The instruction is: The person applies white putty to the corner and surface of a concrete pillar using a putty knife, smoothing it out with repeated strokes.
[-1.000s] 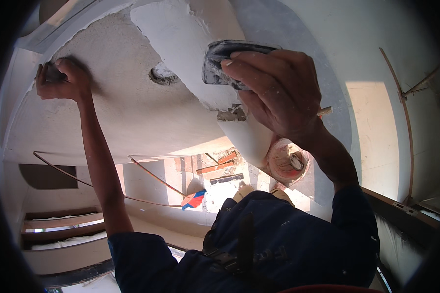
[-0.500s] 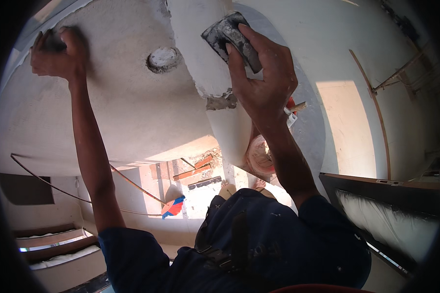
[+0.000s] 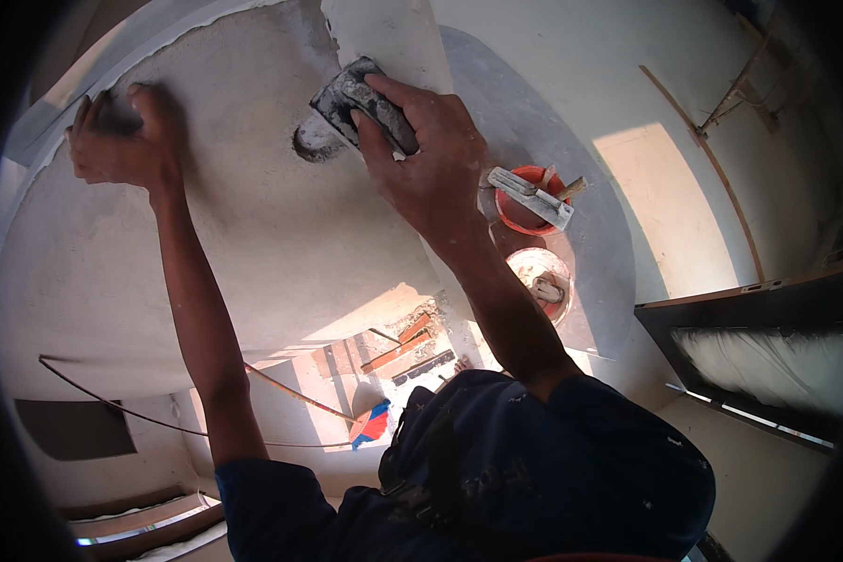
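Observation:
My left hand (image 3: 126,140) is at the left edge of the pale plastered surface (image 3: 215,244), its fingers curled; whatever they hold is too dark to make out. My right hand (image 3: 421,169) grips a dark rubbery rectangular pad (image 3: 351,84) smeared with white residue. The pad overlaps a round recess (image 3: 309,145) in the plaster and lies beside the lower part of a raised white band (image 3: 375,23).
A red bucket (image 3: 512,211) with a trowel (image 3: 525,192) across it and a pale bucket (image 3: 557,267) are right of my right forearm. A blue-and-red broom (image 3: 373,423), brick-coloured pieces (image 3: 393,351) and a thin dark hose (image 3: 103,394) lie lower. A dark padded frame (image 3: 684,318) is at right.
My right hand and pad have moved left, from the white band toward the recess, uncovering the red bucket and trowel. The view has shifted; my left hand stays at the plaster's edge.

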The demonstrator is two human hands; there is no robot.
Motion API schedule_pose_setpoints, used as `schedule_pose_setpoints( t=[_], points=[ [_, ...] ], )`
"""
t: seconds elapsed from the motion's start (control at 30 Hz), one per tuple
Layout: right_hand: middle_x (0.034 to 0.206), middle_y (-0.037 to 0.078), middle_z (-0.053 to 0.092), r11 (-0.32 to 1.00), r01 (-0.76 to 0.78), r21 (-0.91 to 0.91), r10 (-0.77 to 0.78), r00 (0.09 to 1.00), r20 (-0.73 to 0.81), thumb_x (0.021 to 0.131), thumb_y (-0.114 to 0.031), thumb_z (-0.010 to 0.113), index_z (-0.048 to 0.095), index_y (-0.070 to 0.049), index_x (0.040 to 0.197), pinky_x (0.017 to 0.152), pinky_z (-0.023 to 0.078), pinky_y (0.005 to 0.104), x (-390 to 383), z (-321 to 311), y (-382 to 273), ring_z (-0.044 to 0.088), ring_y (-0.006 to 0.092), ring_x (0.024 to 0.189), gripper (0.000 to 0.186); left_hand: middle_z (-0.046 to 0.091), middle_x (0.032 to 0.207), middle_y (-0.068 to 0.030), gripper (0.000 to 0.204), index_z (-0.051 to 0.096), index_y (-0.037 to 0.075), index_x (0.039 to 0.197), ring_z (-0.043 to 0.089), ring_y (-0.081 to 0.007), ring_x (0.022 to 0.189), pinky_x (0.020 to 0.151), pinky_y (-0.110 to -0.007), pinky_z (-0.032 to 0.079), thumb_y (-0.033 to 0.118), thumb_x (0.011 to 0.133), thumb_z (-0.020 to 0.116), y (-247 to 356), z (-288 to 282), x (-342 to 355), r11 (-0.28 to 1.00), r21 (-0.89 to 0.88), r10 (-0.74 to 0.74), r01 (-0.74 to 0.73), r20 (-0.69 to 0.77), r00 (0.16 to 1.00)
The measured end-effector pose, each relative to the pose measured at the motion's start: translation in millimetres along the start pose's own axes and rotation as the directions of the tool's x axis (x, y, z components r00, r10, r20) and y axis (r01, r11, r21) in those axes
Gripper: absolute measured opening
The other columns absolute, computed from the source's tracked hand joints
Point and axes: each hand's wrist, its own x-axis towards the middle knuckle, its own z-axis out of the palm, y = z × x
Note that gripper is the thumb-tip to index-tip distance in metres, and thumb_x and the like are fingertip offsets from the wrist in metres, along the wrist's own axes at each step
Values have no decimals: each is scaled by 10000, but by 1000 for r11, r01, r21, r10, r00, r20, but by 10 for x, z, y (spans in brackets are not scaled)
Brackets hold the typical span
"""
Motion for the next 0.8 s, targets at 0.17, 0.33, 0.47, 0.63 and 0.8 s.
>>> schedule_pose_setpoints(
  t=[0.17, 0.33, 0.47, 0.63, 0.8],
  points=[
    [972, 101, 760, 986, -164, -34, 150, 954, -260, 785, -110, 821, 742, -83, 1106, 803, 567, 381, 287, 5, 95, 680, 278, 885, 332, 657, 1248, -82, 491, 647, 39, 1140, 498, -333, 1270, 1072, -511, 293, 367, 796, 770, 46, -72, 56, 999, -39, -29, 28, -35, 999],
    [950, 99, 755, 999, 4, -50, -10, 992, -126, 805, -124, 825, 766, -88, 1117, 772, 589, 355, 169, 150, -97, 723, 242, 886, 320, 645, 1276, -83, 483, 646, 47, 1145, 470, -353, 1307, 1087, -510, 283, 365, 801, 765, 84, -31, 16, 999, -24, -28, 28, 18, 999],
    [977, 87, 758, 992, -125, -35, 112, 958, -262, 791, -136, 829, 764, -102, 1118, 818, 577, 374, 402, 90, 6, 714, 267, 895, 335, 646, 1314, -120, 467, 620, -6, 1139, 411, -392, 1367, 1110, -537, 269, 321, 821, 721, 184, -100, 58, 991, -115, -72, 72, 4, 997],
    [981, 90, 755, 997, 63, -33, -69, 974, -218, 786, -132, 831, 763, -83, 1088, 796, 573, 357, 380, 256, -123, 707, 253, 865, 314, 646, 1314, -118, 469, 612, -8, 1162, 409, -398, 1373, 1112, -529, 272, 306, 829, 717, 186, -107, 59, 996, -65, -55, 57, 34, 998],
    [963, 104, 751, 993, -6, -114, -18, 978, -208, 788, -129, 830, 766, -78, 1080, 786, 582, 354, 547, 154, -80, 717, 242, 855, 303, 644, 1318, -117, 466, 603, -4, 1172, 405, -404, 1379, 1119, -523, 270, 299, 836, 712, 247, -134, 78, 994, -84, -61, 64, 39, 997]
  ],
)
